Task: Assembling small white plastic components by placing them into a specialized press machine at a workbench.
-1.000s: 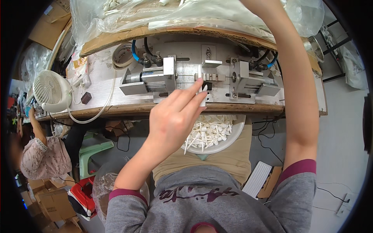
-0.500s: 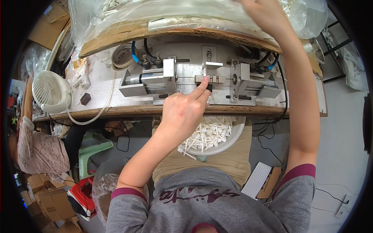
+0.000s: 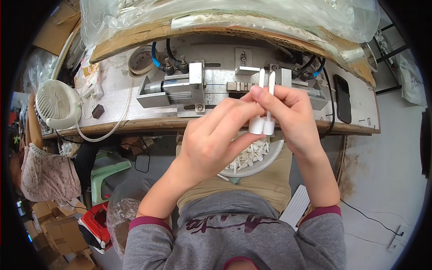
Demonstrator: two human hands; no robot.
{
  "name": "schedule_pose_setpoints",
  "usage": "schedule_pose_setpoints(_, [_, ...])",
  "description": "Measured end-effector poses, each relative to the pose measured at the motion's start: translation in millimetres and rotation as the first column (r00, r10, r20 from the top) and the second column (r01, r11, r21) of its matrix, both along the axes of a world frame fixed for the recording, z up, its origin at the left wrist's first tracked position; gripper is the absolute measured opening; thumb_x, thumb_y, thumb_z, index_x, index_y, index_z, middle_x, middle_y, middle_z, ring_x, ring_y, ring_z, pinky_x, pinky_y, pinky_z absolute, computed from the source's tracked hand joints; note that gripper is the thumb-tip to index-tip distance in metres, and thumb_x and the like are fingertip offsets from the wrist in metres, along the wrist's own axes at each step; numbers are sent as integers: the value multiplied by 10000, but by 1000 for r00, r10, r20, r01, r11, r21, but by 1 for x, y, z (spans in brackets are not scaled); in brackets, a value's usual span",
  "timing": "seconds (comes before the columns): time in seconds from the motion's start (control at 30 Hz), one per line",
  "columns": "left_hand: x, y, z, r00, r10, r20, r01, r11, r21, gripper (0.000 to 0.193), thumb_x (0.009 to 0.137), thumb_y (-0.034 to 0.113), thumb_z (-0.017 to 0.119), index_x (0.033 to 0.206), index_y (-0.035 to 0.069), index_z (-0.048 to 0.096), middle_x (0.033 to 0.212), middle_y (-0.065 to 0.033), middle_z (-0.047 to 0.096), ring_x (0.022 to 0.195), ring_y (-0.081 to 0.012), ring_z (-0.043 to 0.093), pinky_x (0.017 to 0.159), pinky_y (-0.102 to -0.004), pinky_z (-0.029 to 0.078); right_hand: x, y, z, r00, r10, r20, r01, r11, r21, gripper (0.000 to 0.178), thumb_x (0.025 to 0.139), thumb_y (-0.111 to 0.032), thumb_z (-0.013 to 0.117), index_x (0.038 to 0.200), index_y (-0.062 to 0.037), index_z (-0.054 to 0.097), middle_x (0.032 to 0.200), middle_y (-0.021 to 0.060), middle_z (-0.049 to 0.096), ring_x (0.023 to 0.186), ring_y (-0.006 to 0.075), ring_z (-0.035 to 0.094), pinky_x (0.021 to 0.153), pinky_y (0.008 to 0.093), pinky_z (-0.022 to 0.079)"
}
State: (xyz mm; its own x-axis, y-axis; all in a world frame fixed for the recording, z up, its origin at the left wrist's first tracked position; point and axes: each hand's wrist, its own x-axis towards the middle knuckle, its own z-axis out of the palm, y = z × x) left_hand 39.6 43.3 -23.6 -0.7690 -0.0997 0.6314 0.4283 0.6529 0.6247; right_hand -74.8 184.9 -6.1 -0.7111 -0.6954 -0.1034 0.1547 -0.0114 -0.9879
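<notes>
Two white ribbed caps with long pointed sticks, a left capped applicator (image 3: 256, 125) and a right capped applicator (image 3: 268, 126), stand side by side, sticks upward, in front of the bench fixture. My left hand (image 3: 211, 128) is closed at the left one, its fingers and thumb around the cap. My right hand (image 3: 294, 114) pinches the sticks between thumb and fingers; which of the two each hand bears is partly hidden. Behind them is a small metal holding block (image 3: 236, 86), between a left air cylinder (image 3: 177, 90) and a right one mostly covered by my right hand.
A basin (image 3: 265, 167) of white applicators sits on my lap. Cardboard (image 3: 130, 41) with plastic-wrapped white parts spans the back. On the bench are a tape roll (image 3: 141, 60), a small fan (image 3: 58, 104) and a phone (image 3: 343, 99). Another person's patterned sleeve (image 3: 49, 173) shows at left.
My right hand has come down from the back to meet my left. My left hand has left the metal block and moved nearer. Two capped applicators are now between the hands.
</notes>
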Motion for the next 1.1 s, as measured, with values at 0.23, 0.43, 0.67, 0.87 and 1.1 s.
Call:
schedule_pose_setpoints(0.23, [-3,-6,-33,977,195,92,-172,962,-211,332,729,80,839,1039,23,735,1217,-124,707,830,-229,724,681,-347,591,-1,24,-7,979,-121,-161,136,987,85,456,1108,-378,501,808,-45,579,622,8,575,553,77,539,542,214,415])
schedule_pose_setpoints(0.43, [-15,-6,-46,946,312,93,-233,848,-476,297,741,193,855,1016,109,781,1202,-49,758,605,-193,667,603,-294,532,0,31,-4,987,-61,148,72,995,-73,431,1121,-364,424,846,-59,559,642,-14,480,561,84,439,557,236,382])
schedule_pose_setpoints(0.67, [-19,-14,-40,953,286,101,-195,832,-520,339,722,228,872,1028,114,780,1182,-47,763,597,-186,664,576,-294,518,9,32,-1,872,-152,-465,204,977,64,317,1102,-283,495,986,-32,650,774,1,552,696,71,493,666,229,395])
schedule_pose_setpoints(0.87, [-7,-4,-4,1000,-6,30,4,999,45,568,701,102,904,1241,75,728,1088,-111,752,880,-218,750,760,-347,595,5,21,5,981,-150,120,156,987,-45,268,1087,-266,557,1008,-30,658,737,-32,563,598,11,489,512,183,395])
schedule_pose_setpoints(1.1, [2,-15,13,993,92,-69,-98,992,-83,347,797,-11,795,1135,-17,717,1031,-111,677,846,-235,702,674,-339,576,-49,-30,45,794,-216,-568,210,975,-76,270,1041,-279,608,1077,-27,697,850,4,653,733,78,624,590,230,474])
